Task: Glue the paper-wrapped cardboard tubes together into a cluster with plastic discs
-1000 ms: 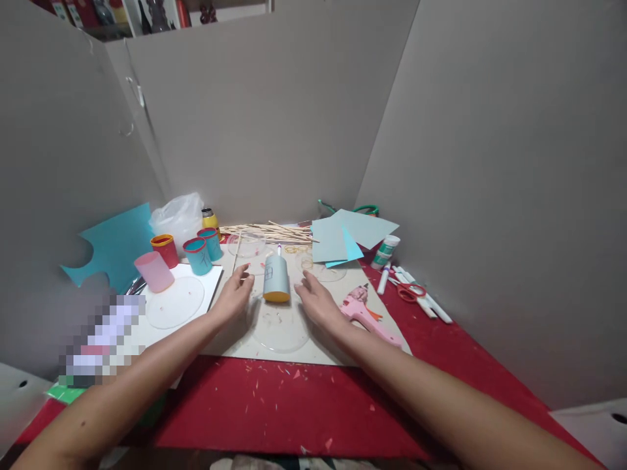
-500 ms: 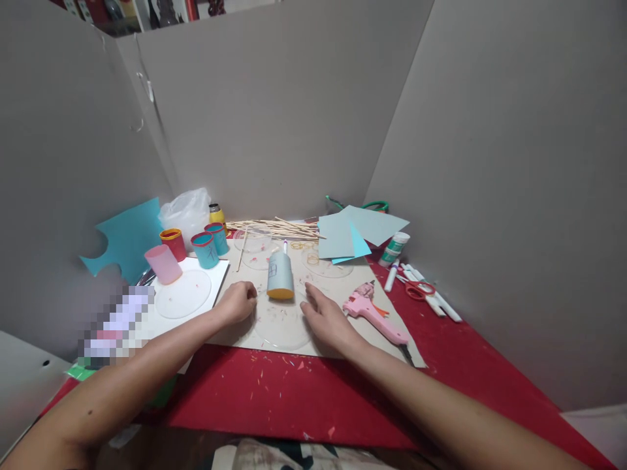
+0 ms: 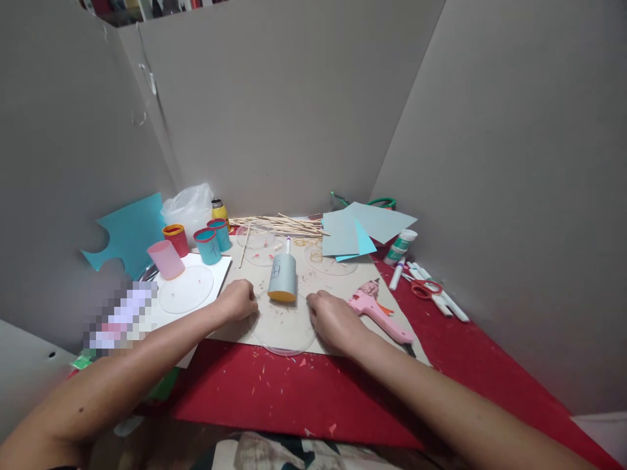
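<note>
My left hand pinches the left edge of a clear plastic disc. On the opposite edge my right hand is closed, fingers curled at the rim. A grey-blue paper-covered cylinder with a yellow end lies on its side between the hands, at the far part of the disc; lines are drawn on it. Behind it a white marker with a purple tip is partly hidden. Just right of my right hand rests a pink glue gun.
Blue cups, a red cup and a pink cup stand left. Wooden sticks lie at the back, near grey paper sheets. Red scissors and several markers lie right. Grey panels enclose the table.
My right hand has gone from open fingers to closed at the disc's right edge. The disc sits slightly nearer to me, its front rim now past the cardboard's edge. My left hand stays pinched.
</note>
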`<state>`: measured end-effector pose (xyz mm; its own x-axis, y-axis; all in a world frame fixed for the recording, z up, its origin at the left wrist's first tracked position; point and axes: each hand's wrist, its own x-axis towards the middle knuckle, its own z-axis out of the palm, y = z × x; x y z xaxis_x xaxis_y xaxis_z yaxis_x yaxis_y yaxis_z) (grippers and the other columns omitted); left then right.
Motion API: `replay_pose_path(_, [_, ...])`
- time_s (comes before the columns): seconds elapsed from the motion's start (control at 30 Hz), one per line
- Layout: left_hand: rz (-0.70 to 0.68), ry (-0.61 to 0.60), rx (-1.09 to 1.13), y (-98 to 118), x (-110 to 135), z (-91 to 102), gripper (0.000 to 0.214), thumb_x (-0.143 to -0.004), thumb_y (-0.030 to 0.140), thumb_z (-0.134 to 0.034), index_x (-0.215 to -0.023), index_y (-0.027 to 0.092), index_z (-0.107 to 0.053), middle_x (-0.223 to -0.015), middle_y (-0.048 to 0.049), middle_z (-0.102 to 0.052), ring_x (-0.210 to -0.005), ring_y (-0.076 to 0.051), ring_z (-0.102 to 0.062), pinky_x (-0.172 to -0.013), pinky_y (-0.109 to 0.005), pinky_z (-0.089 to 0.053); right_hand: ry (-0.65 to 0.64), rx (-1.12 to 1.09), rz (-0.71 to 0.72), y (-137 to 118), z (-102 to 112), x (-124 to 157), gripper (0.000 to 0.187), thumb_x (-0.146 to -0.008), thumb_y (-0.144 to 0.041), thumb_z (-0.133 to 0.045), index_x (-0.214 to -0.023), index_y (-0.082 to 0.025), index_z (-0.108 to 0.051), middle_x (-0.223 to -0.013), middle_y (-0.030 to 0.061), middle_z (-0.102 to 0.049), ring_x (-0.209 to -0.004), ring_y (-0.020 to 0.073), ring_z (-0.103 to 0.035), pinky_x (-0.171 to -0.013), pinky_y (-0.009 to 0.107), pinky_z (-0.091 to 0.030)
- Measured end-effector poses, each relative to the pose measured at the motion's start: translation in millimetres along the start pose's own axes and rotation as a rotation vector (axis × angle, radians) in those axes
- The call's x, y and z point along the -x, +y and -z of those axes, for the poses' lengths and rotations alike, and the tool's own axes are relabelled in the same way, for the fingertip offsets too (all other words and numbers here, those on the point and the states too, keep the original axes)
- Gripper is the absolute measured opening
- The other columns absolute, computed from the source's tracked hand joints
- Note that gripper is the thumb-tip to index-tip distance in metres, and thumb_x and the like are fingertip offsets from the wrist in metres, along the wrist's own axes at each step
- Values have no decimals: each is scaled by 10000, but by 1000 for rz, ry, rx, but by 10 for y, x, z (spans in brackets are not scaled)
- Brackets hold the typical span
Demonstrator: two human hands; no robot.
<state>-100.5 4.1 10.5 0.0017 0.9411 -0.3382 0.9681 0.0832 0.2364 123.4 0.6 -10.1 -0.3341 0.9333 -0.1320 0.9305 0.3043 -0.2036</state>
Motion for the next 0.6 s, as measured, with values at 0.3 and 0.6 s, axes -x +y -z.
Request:
replay_pose_path(0.3, [10, -9, 70, -29, 83, -14, 358, -975, 366, -633, -1272, 166, -607, -1265, -103, -634, -1069, -239, -657, -896, -448, -579, -94, 83, -30, -51, 168, -190, 344, -977, -360, -642, -1272, -183, -620, -1286, 102, -640, -1072, 239, -664, -897, 450, -576])
replay_pose_path(0.6, [-20, 137, 151, -93, 258, -109, 200, -728, 69, -689, -907, 156, -702, -893, -69, -730, -822, -205, -681, -691, -270, -480, -93, 87, -34, -52, 69, -20, 331, -981, -364, -637, -1253, -176, -626, -1250, 94, -657, -1045, 231, -673, -884, 447, -580])
